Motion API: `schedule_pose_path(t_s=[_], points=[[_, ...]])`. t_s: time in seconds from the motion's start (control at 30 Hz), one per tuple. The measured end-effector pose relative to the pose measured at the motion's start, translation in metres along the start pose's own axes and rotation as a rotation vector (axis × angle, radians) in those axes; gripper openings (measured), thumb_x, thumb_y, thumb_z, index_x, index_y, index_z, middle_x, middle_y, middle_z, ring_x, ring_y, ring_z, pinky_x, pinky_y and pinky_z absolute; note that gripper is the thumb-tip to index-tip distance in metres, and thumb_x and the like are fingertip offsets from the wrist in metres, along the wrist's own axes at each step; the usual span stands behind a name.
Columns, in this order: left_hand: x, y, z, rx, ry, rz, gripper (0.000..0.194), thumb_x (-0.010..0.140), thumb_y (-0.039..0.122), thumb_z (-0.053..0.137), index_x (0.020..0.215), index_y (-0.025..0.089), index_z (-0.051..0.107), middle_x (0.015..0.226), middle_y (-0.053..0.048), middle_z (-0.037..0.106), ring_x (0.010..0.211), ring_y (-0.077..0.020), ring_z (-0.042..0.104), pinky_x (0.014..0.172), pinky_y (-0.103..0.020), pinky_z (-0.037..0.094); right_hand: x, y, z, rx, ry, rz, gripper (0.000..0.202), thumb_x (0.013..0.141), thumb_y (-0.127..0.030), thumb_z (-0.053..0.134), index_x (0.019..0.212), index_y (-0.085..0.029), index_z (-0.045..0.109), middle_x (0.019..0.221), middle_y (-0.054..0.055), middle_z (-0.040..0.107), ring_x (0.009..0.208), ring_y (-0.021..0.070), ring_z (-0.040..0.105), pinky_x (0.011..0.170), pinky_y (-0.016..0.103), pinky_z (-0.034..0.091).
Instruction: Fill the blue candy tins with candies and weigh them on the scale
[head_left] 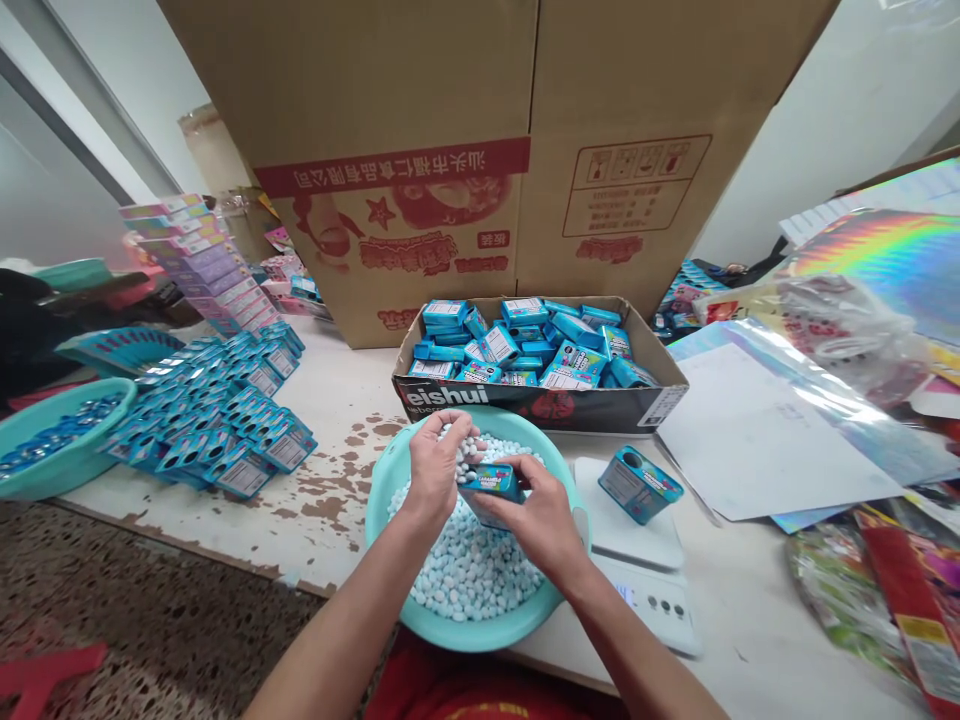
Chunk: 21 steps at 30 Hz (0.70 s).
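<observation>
Over a turquoise basin (pixel 480 634) heaped with small white candies (pixel 469 580), my right hand (pixel 551 515) grips a small blue candy box (pixel 493 481) between thumb and fingers. My left hand (pixel 433 468) is cupped around a handful of candies, right at the left end of that box. Some of the handful shows between the fingers. Another blue box (pixel 640 486), with a round hole in its top, stands on a white scale (pixel 660 610) to the right of the basin.
Behind the basin is a black carton tray (pixel 525 408) of blue boxes, with a large cardboard box (pixel 615 100) behind it. On the left are blue boxes with holes (pixel 217 420) and a smaller basin (pixel 67 475). Paper sheets (pixel 772 430) lie on the right.
</observation>
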<state>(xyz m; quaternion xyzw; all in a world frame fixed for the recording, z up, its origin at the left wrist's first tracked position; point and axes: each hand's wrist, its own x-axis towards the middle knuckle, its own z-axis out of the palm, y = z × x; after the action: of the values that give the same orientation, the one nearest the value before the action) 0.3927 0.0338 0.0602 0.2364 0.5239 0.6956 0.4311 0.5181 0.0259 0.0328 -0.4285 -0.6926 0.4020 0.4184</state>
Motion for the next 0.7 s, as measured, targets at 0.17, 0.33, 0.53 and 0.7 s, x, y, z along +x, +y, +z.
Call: schedule_pose_path(t_s=[0.17,0.33,0.53,0.7], points=[[-0.001,-0.001,-0.001,0.044,0.009,0.083,0.030,0.062,0.038,0.073,0.073,0.017,0.055,0.051,0.007,0.050,0.044,-0.0065,0.049,0.046,-0.018,0.043,-0.001,-0.001,0.000,0.000,0.007,0.000,0.023,0.067,-0.030,0.071,0.087,-0.022,0.063,0.087,0.002,0.065,0.083,0.0209,0.059,0.075,0.033,0.046],[-0.004,-0.001,0.002,0.107,-0.027,0.055,0.029,0.066,0.041,0.071,0.071,0.017,0.055,0.047,0.007,0.048,0.039,-0.0044,0.042,0.039,-0.014,0.033,-0.003,0.000,-0.002,0.001,0.007,0.001,0.023,0.066,-0.030,0.071,0.085,-0.022,0.063,0.085,0.002,0.065,0.082,0.0207,0.059,0.075,0.033,0.046],[-0.006,-0.002,0.008,0.071,-0.031,0.071,0.031,0.066,0.042,0.071,0.068,0.017,0.052,0.048,0.007,0.048,0.039,-0.0046,0.044,0.039,-0.015,0.033,-0.003,0.001,-0.001,0.030,0.023,-0.003,0.024,0.066,-0.028,0.072,0.087,-0.022,0.063,0.088,0.002,0.065,0.084,0.0209,0.059,0.076,0.032,0.045],[-0.004,0.006,0.009,-0.012,-0.018,0.066,0.036,0.060,0.042,0.075,0.069,0.016,0.052,0.047,0.009,0.043,0.035,-0.0014,0.033,0.032,-0.013,0.019,-0.005,0.001,-0.004,0.046,0.019,-0.006,0.024,0.066,-0.028,0.072,0.088,-0.022,0.062,0.087,0.002,0.064,0.083,0.0202,0.059,0.076,0.032,0.045]])
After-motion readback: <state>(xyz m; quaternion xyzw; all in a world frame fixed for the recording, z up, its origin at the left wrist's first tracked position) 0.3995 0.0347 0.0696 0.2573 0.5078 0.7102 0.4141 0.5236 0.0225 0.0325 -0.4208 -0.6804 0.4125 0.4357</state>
